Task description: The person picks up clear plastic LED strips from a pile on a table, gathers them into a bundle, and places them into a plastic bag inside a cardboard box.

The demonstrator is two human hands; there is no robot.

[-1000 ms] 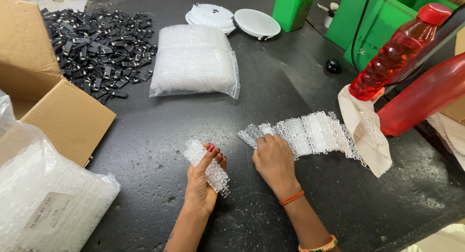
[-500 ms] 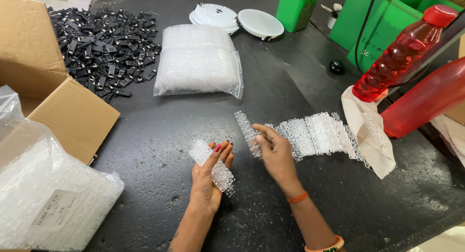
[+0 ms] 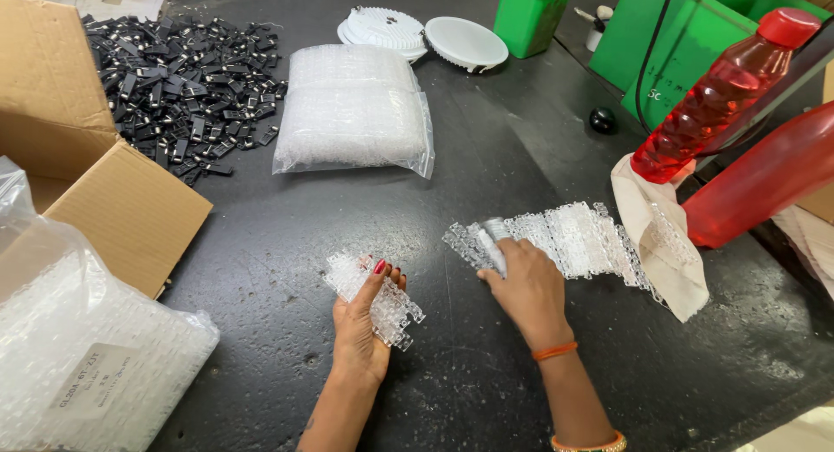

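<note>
At centre of dark worktable (image 3: 486,156): left hand (image 3: 365,326) curled around small stack of clear plastic pieces (image 3: 375,298), thumb up along its edge. Right hand (image 3: 521,282) closed, fingers pinching end of long clear plastic strip (image 3: 573,239) lying flat on table. Beyond strip: cloth bag (image 3: 665,243), two red bottles (image 3: 717,96). Farther back: sealed bag of clear parts (image 3: 352,109), heap of black clips (image 3: 174,78), white round covers (image 3: 465,42). At left: cardboard box (image 3: 78,182).

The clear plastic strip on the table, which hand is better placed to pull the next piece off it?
Right. The right hand already grips the near end of the strip, while the left hand is off to the side, holding a separate small piece.
</note>
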